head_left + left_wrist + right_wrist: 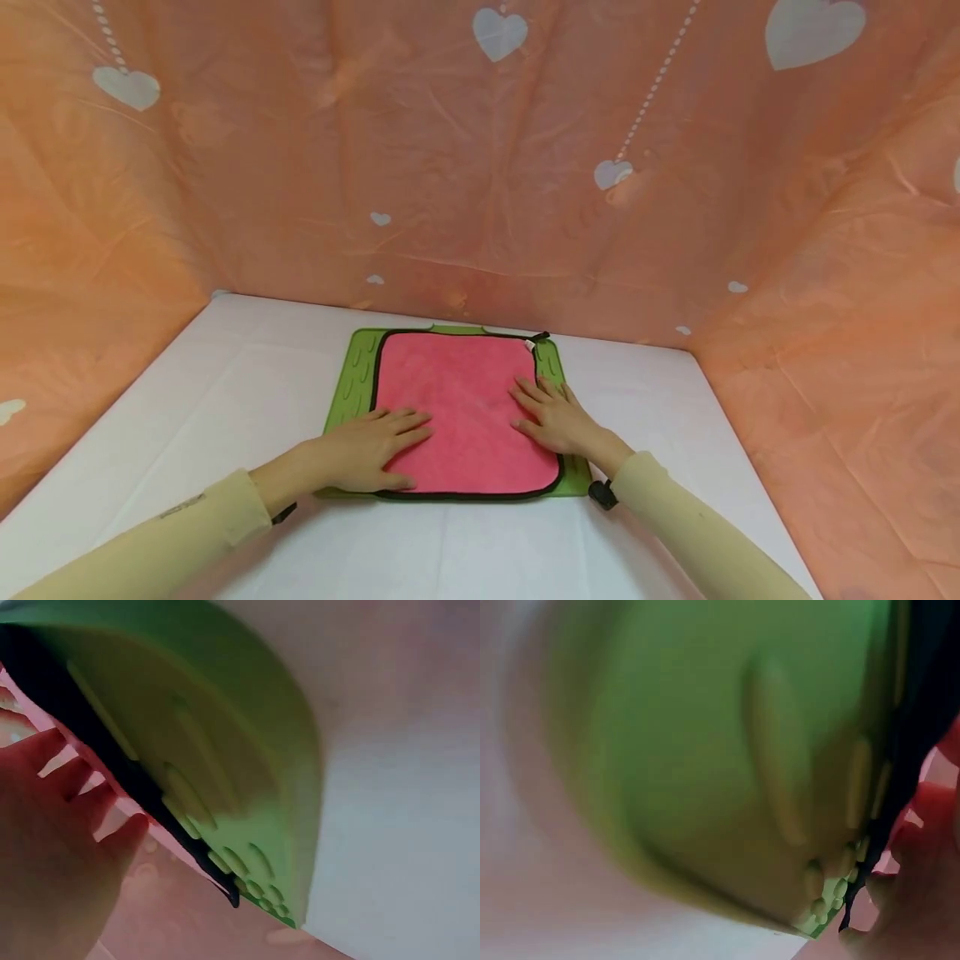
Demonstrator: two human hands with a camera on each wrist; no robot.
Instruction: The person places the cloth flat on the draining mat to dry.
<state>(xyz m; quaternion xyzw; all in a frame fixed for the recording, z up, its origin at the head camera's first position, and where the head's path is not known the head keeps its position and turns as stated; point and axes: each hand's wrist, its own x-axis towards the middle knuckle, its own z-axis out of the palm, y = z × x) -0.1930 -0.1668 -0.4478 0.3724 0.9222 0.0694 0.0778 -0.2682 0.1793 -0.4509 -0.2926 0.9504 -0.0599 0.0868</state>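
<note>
A pink cloth (465, 400) with a black trimmed edge lies spread out on a green mat (351, 383) with raised ridges. A small white tag (529, 344) and a black loop (541, 337) mark the cloth's far right corner. My left hand (358, 452) rests palm down on its near left part, fingers extended. On the right edge, my right hand (557, 418) lies with its fingers spread over the pink surface. Both wrist views show the black edging (142, 784) beside the fingers and the mat's bumps (776, 750) close by; the right one is blurred.
The mat lies on a white-covered table (225, 400). An orange curtain (450, 183) with white hearts closes off the back and both sides. Black wrist straps show at the left wrist (283, 513) and the right wrist (602, 494).
</note>
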